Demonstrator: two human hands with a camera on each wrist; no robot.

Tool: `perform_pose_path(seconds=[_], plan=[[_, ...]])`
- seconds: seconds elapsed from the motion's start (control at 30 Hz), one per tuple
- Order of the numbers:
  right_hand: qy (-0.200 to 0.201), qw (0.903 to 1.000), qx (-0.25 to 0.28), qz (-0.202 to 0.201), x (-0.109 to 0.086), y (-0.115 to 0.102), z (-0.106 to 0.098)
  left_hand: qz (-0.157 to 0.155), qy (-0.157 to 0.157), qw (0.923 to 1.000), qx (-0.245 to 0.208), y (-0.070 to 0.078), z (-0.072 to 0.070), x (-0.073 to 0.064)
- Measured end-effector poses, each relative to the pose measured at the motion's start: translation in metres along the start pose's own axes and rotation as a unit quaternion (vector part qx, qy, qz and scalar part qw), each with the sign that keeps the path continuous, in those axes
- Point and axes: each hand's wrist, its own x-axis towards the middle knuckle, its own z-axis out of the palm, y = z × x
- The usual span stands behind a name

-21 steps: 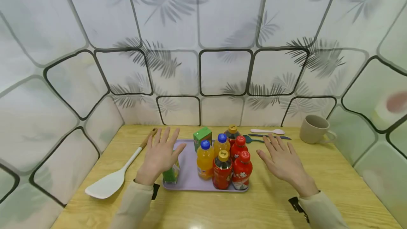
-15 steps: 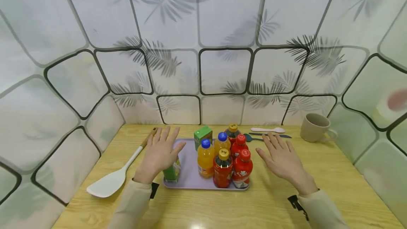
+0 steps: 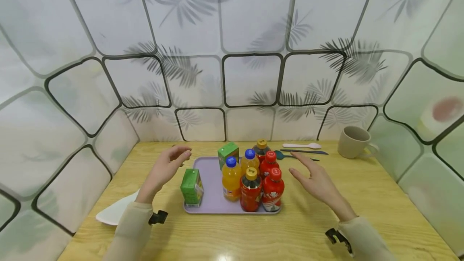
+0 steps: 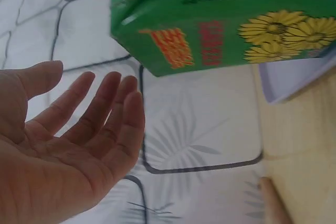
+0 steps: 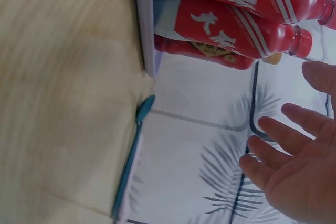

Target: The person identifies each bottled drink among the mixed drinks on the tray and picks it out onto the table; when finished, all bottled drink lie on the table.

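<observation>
My left hand (image 3: 163,169) hovers left of the lilac tray (image 3: 211,184), fingers loosely bent and holding nothing. Nearest to it stands a green drink carton (image 3: 191,188); in the left wrist view that carton (image 4: 226,24) is apart from the fingertips. A second green carton (image 3: 228,154) is at the tray's back. Two orange juice bottles (image 3: 231,180), two dark-red drink bottles with gold caps (image 3: 251,192) and two red bottles (image 3: 273,190) crowd the tray's right half. Right of them my right hand (image 3: 320,186) hangs above the table with fingers extended, touching nothing.
A white turner (image 3: 117,211) lies at the left, partly hidden by my left forearm. Behind my right hand are a teal spoon (image 3: 279,155), a dark knife (image 3: 308,152) and a pale pink spoon (image 3: 301,146). A beige mug (image 3: 351,143) stands at the back right.
Both hands have turned from palm-down to thumb-up. The left has swung left, uncovering the front green carton, and its fingers have bent. The right stays about where it was.
</observation>
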Motion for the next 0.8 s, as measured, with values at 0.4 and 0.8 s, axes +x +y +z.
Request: perform_pose_path(seconds=[0.4, 0.8], plan=[[-0.058, 0.9303, 0.357, 0.064, -0.011, 0.008, 0.011, -0.113, -0.071, 0.9825, -0.13, -0.053, -0.009, -0.006], [-0.089, 0.9099, 0.395, 0.092, -0.02, 0.006, 0.014, -0.148, -0.178, 0.9592, -0.163, -0.077, 0.002, -0.032]])
